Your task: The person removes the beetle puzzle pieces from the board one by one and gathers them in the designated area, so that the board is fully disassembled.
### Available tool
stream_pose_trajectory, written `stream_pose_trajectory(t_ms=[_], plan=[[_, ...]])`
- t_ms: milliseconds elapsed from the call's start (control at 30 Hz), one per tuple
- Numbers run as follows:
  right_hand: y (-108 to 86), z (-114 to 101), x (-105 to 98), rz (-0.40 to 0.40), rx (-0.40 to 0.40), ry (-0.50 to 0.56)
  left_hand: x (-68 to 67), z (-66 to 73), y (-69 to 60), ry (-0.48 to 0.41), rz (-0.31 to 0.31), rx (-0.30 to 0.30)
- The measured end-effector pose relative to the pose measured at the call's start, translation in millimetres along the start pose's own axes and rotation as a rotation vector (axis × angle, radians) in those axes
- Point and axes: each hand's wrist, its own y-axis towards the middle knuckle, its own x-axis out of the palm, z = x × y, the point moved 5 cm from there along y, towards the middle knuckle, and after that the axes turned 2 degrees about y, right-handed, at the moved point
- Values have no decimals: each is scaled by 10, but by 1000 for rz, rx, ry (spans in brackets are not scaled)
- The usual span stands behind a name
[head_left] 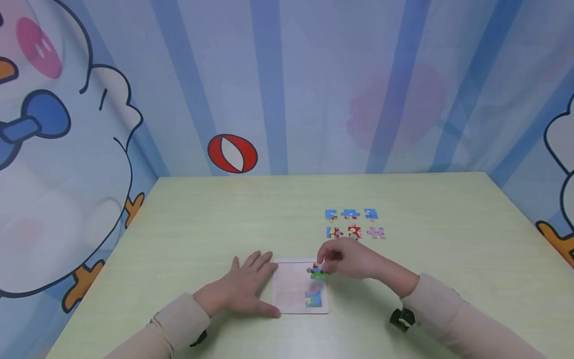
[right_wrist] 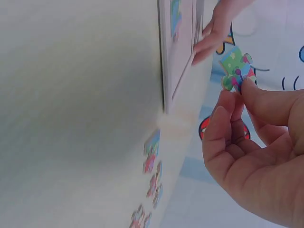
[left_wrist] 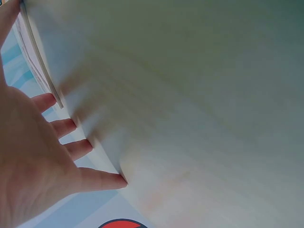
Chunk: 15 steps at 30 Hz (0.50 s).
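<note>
A jigsaw piece point(right_wrist: 233, 65) with green, blue and red print is pinched between the thumb and fingers of my right hand point(head_left: 347, 258), held over the right side of a white puzzle tray point(head_left: 289, 286). Inside the tray's near right corner lies a blue and green jigsaw piece point(head_left: 314, 299). My left hand point(head_left: 246, 284) is spread flat on the table, its thumb and index finger touching the tray's left edge. In the left wrist view, the fingers point(left_wrist: 102, 180) are stretched out beside the tray edge point(left_wrist: 40, 57).
Beyond the tray, several loose jigsaw pieces point(head_left: 351, 214) lie in two rows on the pale table point(head_left: 215, 214). A blue striped cloth backdrop point(head_left: 314, 99) with cartoon figures stands behind and at the sides.
</note>
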Motion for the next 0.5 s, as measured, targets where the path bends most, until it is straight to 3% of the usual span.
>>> stream_pose_trajectory(t_ms=[500], plan=[[-156,467,-502,97,95,-82,1,-1,-3,-10,2,5]])
